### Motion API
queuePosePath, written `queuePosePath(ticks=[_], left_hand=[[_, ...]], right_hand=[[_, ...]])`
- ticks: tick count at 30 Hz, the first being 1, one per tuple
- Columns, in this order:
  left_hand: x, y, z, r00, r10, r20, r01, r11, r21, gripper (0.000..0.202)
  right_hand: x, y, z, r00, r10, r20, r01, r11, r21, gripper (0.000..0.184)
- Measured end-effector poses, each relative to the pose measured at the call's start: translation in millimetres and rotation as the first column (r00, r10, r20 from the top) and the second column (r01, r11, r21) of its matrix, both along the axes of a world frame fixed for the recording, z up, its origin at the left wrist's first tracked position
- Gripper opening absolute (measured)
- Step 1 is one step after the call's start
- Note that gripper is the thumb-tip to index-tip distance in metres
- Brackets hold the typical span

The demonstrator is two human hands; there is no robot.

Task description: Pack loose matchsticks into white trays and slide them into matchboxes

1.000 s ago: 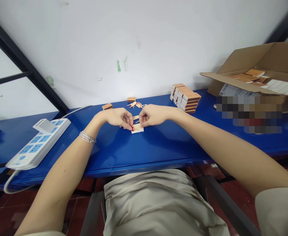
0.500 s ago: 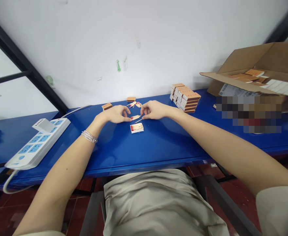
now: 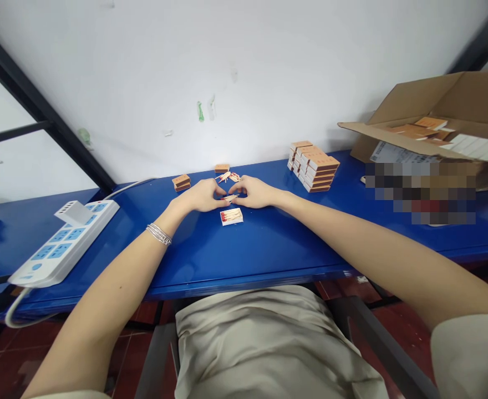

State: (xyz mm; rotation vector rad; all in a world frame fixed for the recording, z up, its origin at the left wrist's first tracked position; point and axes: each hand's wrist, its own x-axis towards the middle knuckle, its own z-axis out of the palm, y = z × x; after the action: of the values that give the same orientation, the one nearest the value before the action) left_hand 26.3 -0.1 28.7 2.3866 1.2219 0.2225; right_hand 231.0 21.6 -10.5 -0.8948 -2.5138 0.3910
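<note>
My left hand (image 3: 206,195) and my right hand (image 3: 256,192) face each other over the table, fingers curved. A small bunch of matches (image 3: 229,198) lies between them, red heads to the left, with the fingertips of both hands closed on its two ends. Just below, nearer to me, sits an open white matchbox tray (image 3: 232,216) holding several matches, their red heads also at the left. Beyond my fingers is a loose pile of matches (image 3: 234,177), partly hidden by my right hand.
Two stacked matchboxes (image 3: 181,182) lie left of my hands, and another matchbox (image 3: 222,168) rests by the wall. A block of stacked matchboxes (image 3: 314,166) stands right. Farther right is an open cardboard box (image 3: 364,132) with matchboxes. A power strip (image 3: 67,244) lies left.
My hands have come closer together around the bunch of matches. The single match that stuck out slanting below my right fingers has come in to the bunch.
</note>
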Motion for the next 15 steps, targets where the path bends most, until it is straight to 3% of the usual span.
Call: queuePosePath(ticks=[3,10,15], left_hand=[[0.6,-0.6,0.1,0.999,0.011,-0.052,-0.004,0.990,0.144,0.028],[3.3,2.7,-7.8,0.995,-0.012,-0.103,0.042,0.954,0.296,0.028],[8.0,1.6,-10.0,0.992,0.060,-0.107,-0.020,0.939,0.343,0.026]], right_hand=[[-1.5,-2.0,-0.1,0.999,-0.043,-0.005,0.044,0.999,0.006,0.029],[-5.5,-1.4,-2.7,0.997,-0.076,0.018,0.076,0.997,0.035,0.021],[-4.8,0.6,-1.6,0.996,-0.088,0.030,0.088,0.996,-0.017,0.018]])
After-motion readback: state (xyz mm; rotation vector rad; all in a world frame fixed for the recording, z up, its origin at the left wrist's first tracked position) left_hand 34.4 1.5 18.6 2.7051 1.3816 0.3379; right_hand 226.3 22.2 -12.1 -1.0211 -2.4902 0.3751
